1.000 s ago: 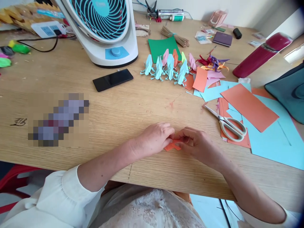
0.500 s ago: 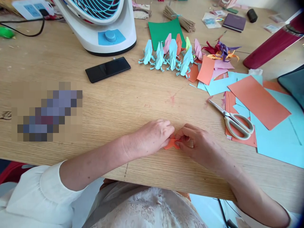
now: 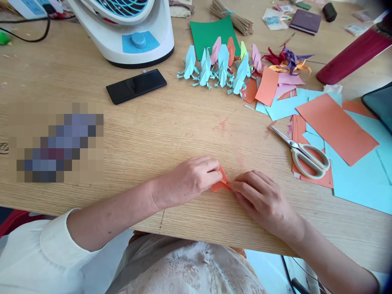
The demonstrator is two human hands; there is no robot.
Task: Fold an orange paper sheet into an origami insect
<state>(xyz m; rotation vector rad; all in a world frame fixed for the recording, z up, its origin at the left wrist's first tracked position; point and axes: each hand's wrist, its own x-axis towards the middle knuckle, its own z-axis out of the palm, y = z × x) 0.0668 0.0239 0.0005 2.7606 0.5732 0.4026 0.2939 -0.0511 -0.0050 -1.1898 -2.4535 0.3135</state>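
A small folded piece of orange paper [image 3: 221,183] lies near the table's front edge, between my two hands. My left hand [image 3: 197,177] has its fingers closed on the paper's left side and covers part of it. From the right, my right hand [image 3: 260,194] pinches the paper's right corner between thumb and forefinger. Behind them stand several folded light blue paper figures [image 3: 223,67], with pink, orange and yellow-green ones among them. White-handled scissors [image 3: 309,160] rest on orange sheets to the right of my right hand.
A black phone [image 3: 136,86] lies in front of a white fan [image 3: 141,45]. Orange [image 3: 338,128] and light blue sheets [image 3: 361,177] spread over the right side. At the back are a dark red bottle [image 3: 352,53], a green sheet [image 3: 212,34] and a stick bundle [image 3: 232,18].
My right hand has turned flatter and moved slightly right and down, its fingers now at the paper's right corner. My left hand has shifted a little left, and more orange paper shows.
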